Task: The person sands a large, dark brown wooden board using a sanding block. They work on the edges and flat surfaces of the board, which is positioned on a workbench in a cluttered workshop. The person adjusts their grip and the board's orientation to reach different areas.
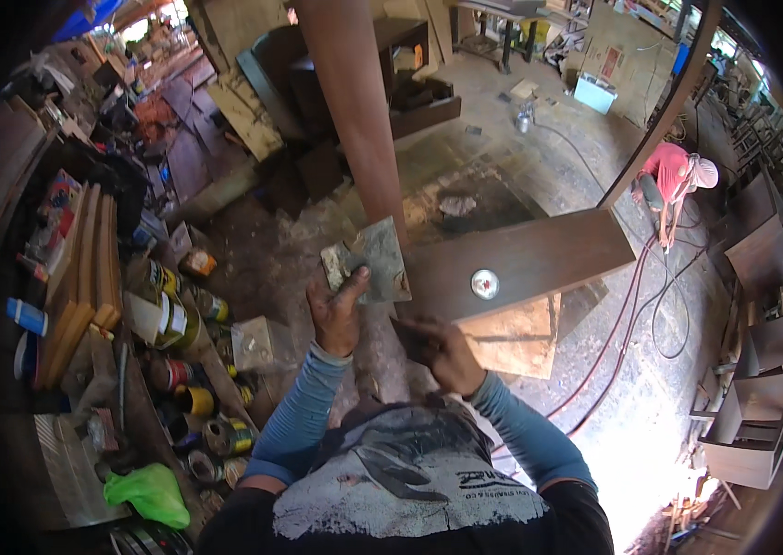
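My left hand [336,319] grips a flat grey plate [382,257] by its near edge, the thumb lying on top. A crusty pale lump [340,264] sits at the plate's left side, and a brownish smear shows near its right corner. My right hand [454,359] is closed round a dark flat blade-like tool [415,340], whose exact kind I cannot make out. Ahead of that hand lies a brown wooden board [549,254]. On the board stands a small round tin [484,284] with a whitish, red-spotted top.
A tall brown post [345,83] rises beyond the plate. Paint cans [174,319] and wood strips [86,259] crowd the left. Red hoses [621,319] cross the floor at right, where a person in a red shirt [664,171] bends down. Brown cabinets [752,416] line the right.
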{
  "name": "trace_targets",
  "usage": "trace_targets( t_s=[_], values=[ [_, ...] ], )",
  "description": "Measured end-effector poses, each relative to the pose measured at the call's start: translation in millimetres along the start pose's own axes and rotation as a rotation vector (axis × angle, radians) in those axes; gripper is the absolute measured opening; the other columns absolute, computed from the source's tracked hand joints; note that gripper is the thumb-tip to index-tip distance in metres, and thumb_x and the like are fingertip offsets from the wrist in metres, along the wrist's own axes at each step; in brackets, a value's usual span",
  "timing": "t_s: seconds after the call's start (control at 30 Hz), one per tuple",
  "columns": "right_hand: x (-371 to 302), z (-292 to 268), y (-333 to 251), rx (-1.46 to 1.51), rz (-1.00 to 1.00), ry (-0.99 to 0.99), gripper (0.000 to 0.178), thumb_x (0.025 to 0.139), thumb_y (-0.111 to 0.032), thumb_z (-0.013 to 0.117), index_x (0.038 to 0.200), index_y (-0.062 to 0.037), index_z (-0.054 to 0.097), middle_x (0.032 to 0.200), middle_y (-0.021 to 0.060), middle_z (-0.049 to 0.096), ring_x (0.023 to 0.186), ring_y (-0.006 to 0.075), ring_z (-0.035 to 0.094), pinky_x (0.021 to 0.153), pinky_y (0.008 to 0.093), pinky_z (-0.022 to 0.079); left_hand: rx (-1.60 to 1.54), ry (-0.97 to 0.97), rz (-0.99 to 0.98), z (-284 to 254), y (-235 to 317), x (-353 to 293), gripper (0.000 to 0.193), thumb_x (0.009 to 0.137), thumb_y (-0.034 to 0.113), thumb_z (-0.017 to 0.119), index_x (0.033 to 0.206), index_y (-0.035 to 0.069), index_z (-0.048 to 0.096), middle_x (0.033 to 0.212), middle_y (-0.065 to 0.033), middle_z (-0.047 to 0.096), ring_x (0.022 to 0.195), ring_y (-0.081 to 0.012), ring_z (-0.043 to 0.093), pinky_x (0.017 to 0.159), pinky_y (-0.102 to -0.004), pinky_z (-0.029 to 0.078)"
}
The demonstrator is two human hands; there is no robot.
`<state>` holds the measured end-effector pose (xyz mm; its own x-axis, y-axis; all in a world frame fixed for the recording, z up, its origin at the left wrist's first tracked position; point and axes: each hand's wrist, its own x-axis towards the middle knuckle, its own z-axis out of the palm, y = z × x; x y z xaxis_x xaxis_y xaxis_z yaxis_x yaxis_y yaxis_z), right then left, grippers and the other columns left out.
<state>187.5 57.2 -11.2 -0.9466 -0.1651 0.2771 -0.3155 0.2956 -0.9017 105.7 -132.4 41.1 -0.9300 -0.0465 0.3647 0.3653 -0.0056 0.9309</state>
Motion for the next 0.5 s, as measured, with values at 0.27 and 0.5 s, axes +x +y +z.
trace_targets(
  t_s=[0.27,0.5],
  values=[
    [18,-26,-19,-0.703,-0.282,0.208,0.057,0.068,-0.009,0.066,0.124,-0.0185,0.073,0.126,0.003,0.067,0.113,0.0308,0.058,0.094,0.0546,0.042,0.435,-0.138,0.198,-8,-88,-12,0.036,0.096,0.02,0.075,0.122,-0.003,0.066,0.11,-0.0123,0.074,0.101,-0.0218,0.07,0.092,-0.0364,0.054],
    [6,-12,-9,-0.7,-0.328,0.013,0.054,0.07,-0.009,0.066,0.123,-0.0191,0.073,0.123,0.0001,0.068,0.115,0.0301,0.057,0.093,0.0497,0.042,0.108,-0.08,-0.135,1,-28,0,0.025,0.094,0.012,0.073,0.116,-0.001,0.068,0.097,-0.0101,0.073,0.09,-0.0198,0.069,0.079,-0.0391,0.054]
  ],
)
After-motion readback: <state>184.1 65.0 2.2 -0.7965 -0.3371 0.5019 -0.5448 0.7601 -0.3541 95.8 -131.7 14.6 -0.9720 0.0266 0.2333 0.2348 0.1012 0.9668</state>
